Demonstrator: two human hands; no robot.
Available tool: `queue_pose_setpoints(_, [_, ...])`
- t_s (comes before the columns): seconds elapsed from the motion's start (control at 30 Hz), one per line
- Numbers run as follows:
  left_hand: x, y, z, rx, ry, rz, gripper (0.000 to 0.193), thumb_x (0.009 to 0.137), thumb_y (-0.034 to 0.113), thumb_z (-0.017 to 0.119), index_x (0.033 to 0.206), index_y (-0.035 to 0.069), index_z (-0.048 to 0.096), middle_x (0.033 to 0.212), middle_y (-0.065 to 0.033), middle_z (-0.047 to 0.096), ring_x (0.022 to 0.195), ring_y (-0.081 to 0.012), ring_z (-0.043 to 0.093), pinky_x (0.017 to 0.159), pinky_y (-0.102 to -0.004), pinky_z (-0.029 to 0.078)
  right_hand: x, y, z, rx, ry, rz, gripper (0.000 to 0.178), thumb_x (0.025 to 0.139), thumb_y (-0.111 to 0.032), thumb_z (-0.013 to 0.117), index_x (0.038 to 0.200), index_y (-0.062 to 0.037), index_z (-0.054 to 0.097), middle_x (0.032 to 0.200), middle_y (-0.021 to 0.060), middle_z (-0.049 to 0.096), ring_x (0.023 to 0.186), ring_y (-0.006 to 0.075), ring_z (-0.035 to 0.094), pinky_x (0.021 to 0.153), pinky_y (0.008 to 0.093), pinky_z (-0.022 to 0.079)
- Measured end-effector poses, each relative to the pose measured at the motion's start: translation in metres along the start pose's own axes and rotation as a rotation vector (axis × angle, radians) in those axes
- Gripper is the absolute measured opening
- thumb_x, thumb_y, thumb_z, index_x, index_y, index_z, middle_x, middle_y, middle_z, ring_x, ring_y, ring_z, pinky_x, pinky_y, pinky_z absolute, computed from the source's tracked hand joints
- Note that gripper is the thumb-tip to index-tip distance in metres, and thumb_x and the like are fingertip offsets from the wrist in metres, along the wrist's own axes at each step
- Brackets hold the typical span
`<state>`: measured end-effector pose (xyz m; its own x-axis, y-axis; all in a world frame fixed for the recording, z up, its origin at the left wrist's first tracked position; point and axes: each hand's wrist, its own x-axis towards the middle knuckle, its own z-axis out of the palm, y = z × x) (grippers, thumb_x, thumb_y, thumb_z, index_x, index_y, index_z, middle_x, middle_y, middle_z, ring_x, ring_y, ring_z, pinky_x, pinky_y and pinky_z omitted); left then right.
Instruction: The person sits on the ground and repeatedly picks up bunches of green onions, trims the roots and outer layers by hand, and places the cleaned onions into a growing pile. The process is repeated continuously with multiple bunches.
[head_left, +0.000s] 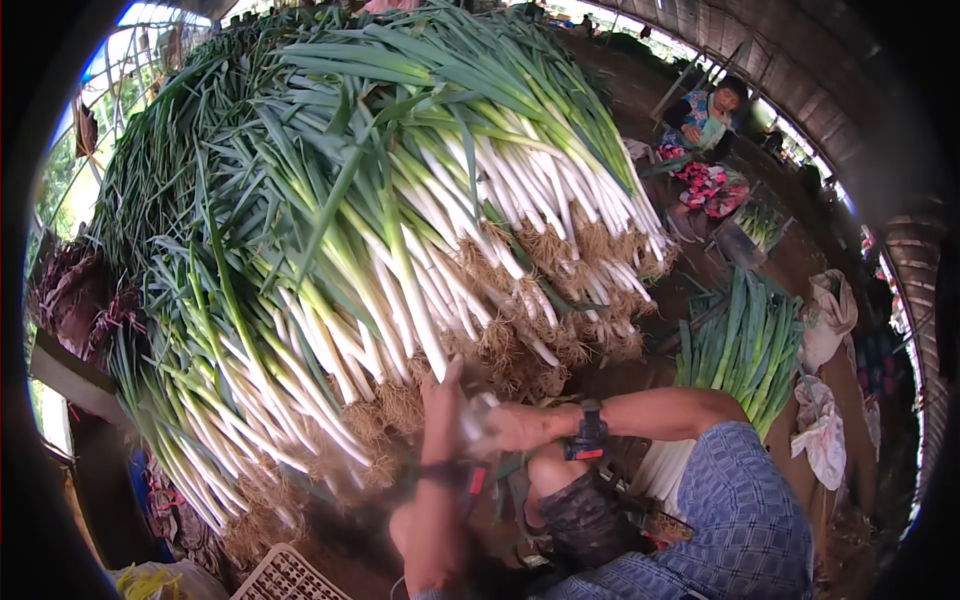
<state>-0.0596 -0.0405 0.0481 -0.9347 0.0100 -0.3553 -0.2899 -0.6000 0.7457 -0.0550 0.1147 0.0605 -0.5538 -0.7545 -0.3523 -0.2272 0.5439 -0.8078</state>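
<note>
My left hand point(443, 393) is closed round the lower end of a long spring onion point(422, 310), whose white stalk rises from the fist to green leaves lying over the pile. Close beside it, to the right, is my right hand point(522, 427), its fingers smeared by motion. A blurred whitish patch shows between the two hands; I cannot make out what it is. In front of me is a big heap of spring onions point(560, 185), white stalks and brown rooty ends toward me, green tops away.
Trimmed-looking spring onions point(740, 340) lie bundled at my right. Beyond them a seated person point(708, 140) holds something pale green. Pale sacks point(822, 430) stand at the right. A plastic crate point(290, 575) sits low at the left, beside a whitish bag point(165, 582).
</note>
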Motion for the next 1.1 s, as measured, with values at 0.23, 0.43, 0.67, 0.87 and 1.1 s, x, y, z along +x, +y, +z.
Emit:
queue_pose_setpoints(0.23, [-0.006,-0.039,-0.006,-0.042,0.12,0.185,0.027,0.096,0.022,0.07,0.085,0.01,0.05,0.063,0.0015,0.046,0.051,-0.0116,0.048,0.043,-0.0297,0.043,-0.045,0.0,-0.088,-0.029,0.027,0.108,0.034,0.095,-0.034,0.068,0.098,-0.0008,0.073,0.076,0.0084,0.068,0.067,0.0152,0.063,0.063,0.0342,0.053])
queue_pose_setpoints(0.43, [-0.029,-0.03,0.013,-0.126,0.151,0.086,0.026,0.096,0.022,0.071,0.089,0.009,0.049,0.066,0.0008,0.047,0.052,-0.012,0.048,0.043,-0.031,0.042,0.032,0.071,-0.224,-0.309,1.13,-0.047,0.018,0.093,-0.014,0.063,0.102,0.0009,0.069,0.099,0.0163,0.074,0.085,0.0285,0.07,0.078,0.0407,0.055])
queue_pose_setpoints(0.67, [-0.031,-0.037,0.011,-0.16,0.167,0.0,0.027,0.095,0.019,0.07,0.09,0.009,0.045,0.066,-0.0007,0.048,0.052,-0.0122,0.047,0.045,-0.0317,0.042,0.093,0.08,-0.272,-0.573,1.196,0.384,0.041,0.084,-0.026,0.073,0.113,0.0013,0.064,0.104,0.0236,0.072,0.096,0.0412,0.07,0.085,0.0511,0.054])
queue_pose_setpoints(0.87, [-0.043,-0.026,0.018,-0.182,0.113,-0.041,0.022,0.096,0.018,0.068,0.092,0.009,0.048,0.065,0.0002,0.047,0.052,-0.0122,0.047,0.045,-0.0309,0.042,0.098,0.048,-0.287,-0.389,0.849,0.594,0.048,0.083,-0.029,0.07,0.118,0.0039,0.068,0.12,0.0284,0.068,0.116,0.0419,0.065,0.1,0.0477,0.053])
queue_pose_setpoints(1.1, [-0.034,-0.044,0.017,-0.194,0.087,-0.069,0.025,0.096,0.021,0.067,0.112,0.006,0.055,0.08,-0.0035,0.057,0.059,-0.0156,0.056,0.049,-0.0303,0.048,0.104,0.071,-0.278,-0.418,0.981,0.544,0.048,0.081,-0.023,0.075,0.113,0.0101,0.061,0.115,0.0333,0.067,0.111,0.045,0.066,0.095,0.0483,0.053])
